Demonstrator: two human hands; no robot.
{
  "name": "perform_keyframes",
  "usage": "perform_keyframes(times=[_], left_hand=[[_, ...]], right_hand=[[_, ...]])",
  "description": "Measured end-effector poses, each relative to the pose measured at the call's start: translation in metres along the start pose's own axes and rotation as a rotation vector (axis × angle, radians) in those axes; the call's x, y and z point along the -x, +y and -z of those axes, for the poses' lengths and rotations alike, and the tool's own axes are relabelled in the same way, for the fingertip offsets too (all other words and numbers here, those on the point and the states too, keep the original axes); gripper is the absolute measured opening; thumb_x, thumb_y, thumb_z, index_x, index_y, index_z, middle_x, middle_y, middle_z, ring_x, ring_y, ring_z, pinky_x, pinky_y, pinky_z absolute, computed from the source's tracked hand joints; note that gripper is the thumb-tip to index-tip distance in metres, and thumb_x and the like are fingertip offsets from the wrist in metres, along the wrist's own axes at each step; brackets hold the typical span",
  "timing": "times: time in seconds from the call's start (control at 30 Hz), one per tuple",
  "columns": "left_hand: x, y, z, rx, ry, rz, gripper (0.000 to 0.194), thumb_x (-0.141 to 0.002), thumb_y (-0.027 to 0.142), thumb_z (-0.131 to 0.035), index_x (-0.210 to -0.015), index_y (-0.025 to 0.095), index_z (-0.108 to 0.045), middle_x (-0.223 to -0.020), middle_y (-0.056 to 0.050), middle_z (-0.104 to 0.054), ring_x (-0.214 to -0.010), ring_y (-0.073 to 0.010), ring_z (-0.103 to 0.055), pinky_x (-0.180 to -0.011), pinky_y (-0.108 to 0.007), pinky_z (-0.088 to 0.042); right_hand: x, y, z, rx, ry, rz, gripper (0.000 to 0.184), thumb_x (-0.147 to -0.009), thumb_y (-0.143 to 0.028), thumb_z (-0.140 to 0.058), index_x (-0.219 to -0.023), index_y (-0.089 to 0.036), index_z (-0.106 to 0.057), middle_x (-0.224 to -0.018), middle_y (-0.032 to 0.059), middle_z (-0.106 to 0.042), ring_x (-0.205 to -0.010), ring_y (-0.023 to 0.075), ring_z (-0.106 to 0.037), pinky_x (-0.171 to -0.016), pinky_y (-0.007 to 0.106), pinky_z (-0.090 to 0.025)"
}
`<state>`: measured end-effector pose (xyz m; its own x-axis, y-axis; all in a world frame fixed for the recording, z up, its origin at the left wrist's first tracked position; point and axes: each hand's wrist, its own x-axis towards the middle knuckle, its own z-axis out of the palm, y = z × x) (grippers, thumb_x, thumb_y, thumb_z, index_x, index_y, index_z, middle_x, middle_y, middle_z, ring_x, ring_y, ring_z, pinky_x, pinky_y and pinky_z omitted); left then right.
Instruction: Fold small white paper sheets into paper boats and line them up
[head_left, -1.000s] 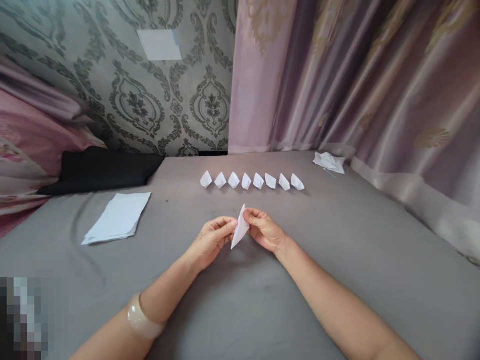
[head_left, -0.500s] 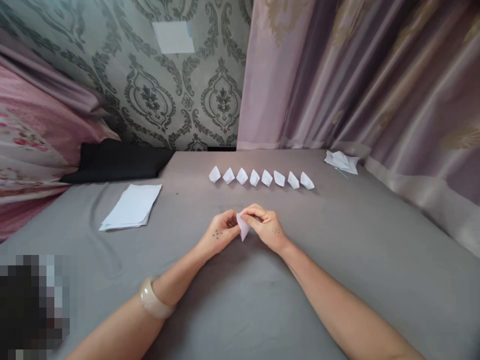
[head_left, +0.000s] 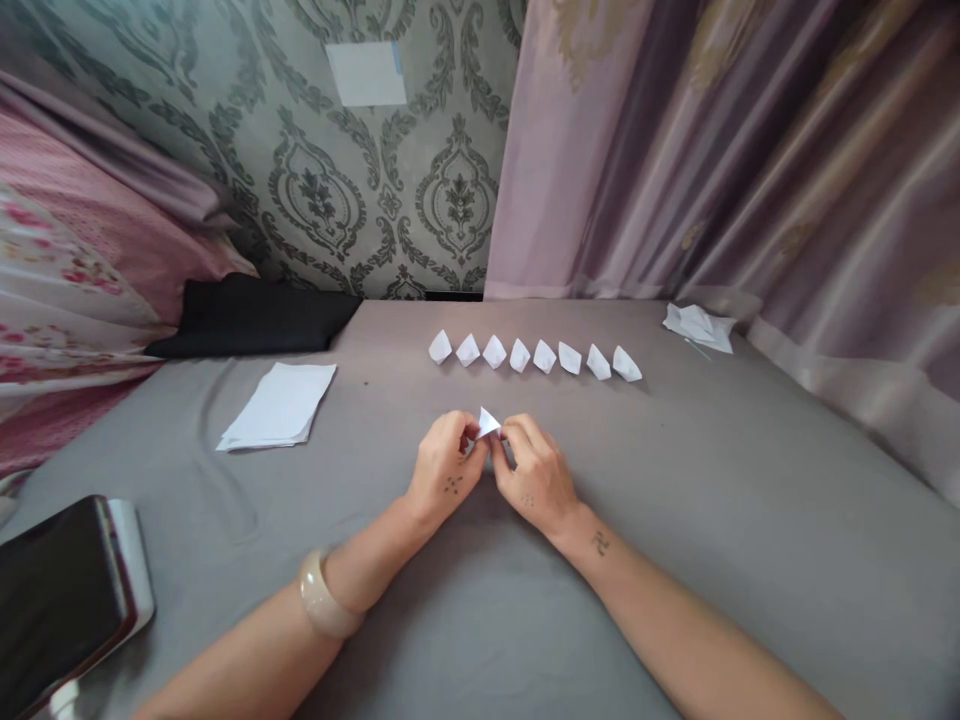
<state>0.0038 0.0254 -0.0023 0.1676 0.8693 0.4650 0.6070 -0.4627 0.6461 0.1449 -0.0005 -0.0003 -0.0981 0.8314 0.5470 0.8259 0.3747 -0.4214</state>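
My left hand [head_left: 445,474] and my right hand [head_left: 534,476] meet at the middle of the grey sheet, fingers curled and pinched on a small folded white paper piece [head_left: 487,421]. Only its pointed top shows above my fingertips; the rest is hidden between the hands. A pale bangle [head_left: 322,600] sits on my left wrist. Beyond the hands, a row of several small folded white paper shapes [head_left: 534,356] lies in a line across the sheet.
A stack of flat white paper sheets [head_left: 279,405] lies at the left. Crumpled white paper scraps [head_left: 699,326] sit at the far right by the curtain. A dark phone [head_left: 64,590] rests at the lower left. Black cloth [head_left: 255,317] lies against the patterned wall.
The paper piece, held upright as a long point, has been folded down and now shows only a small tip between my fingers. Both hands turned knuckles-up and lowered toward the sheet.
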Motion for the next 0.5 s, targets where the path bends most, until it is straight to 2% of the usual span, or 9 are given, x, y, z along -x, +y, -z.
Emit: perform_keyframes(times=[0.1,0.17,0.3,0.4,0.5], left_hand=[[0.002,0.000,-0.002,-0.048,0.030,-0.024,0.006,-0.079,0.018,-0.053,-0.084,0.021,-0.051,-0.077,-0.003,-0.057,-0.073,-0.0162,-0.055,-0.070,-0.028,-0.044],[0.002,0.000,-0.003,-0.048,0.043,-0.017,0.014,-0.080,0.019,-0.053,-0.094,0.020,-0.052,-0.086,-0.006,-0.059,-0.080,-0.0190,-0.057,-0.075,-0.031,-0.045],[0.002,-0.003,-0.004,0.048,-0.047,0.003,0.034,-0.083,0.017,-0.048,-0.117,0.018,-0.047,-0.106,-0.011,-0.062,-0.092,-0.0209,-0.060,-0.083,-0.033,-0.046],[0.001,-0.004,-0.002,0.082,-0.107,0.009,0.034,-0.083,0.014,-0.044,-0.116,0.018,-0.049,-0.104,-0.010,-0.064,-0.093,-0.0203,-0.061,-0.083,-0.031,-0.046],[0.001,-0.001,0.001,0.086,-0.100,0.033,0.033,-0.080,0.010,-0.045,-0.110,0.017,-0.054,-0.095,-0.008,-0.067,-0.085,-0.0188,-0.062,-0.077,-0.028,-0.046]], right_hand=[[0.001,-0.001,0.000,0.124,0.011,0.025,0.015,-0.089,-0.018,-0.047,-0.079,-0.019,-0.057,-0.085,0.0064,-0.062,-0.075,0.0181,-0.056,-0.071,0.030,-0.041],[0.001,-0.003,0.000,0.151,0.031,0.060,0.015,-0.088,-0.015,-0.047,-0.078,-0.019,-0.057,-0.085,0.0058,-0.063,-0.074,0.0178,-0.056,-0.071,0.030,-0.041],[0.000,-0.010,0.001,0.183,0.057,0.122,0.015,-0.087,-0.013,-0.046,-0.077,-0.019,-0.056,-0.083,0.0058,-0.064,-0.072,0.0176,-0.056,-0.071,0.030,-0.040],[0.001,-0.014,0.000,0.196,0.063,0.128,0.015,-0.087,-0.014,-0.046,-0.076,-0.020,-0.054,-0.080,0.0057,-0.063,-0.070,0.0174,-0.055,-0.069,0.030,-0.040],[0.004,-0.015,-0.001,0.185,0.066,0.127,0.013,-0.085,-0.013,-0.048,-0.075,-0.020,-0.052,-0.080,0.0055,-0.062,-0.069,0.0176,-0.055,-0.069,0.029,-0.040]])
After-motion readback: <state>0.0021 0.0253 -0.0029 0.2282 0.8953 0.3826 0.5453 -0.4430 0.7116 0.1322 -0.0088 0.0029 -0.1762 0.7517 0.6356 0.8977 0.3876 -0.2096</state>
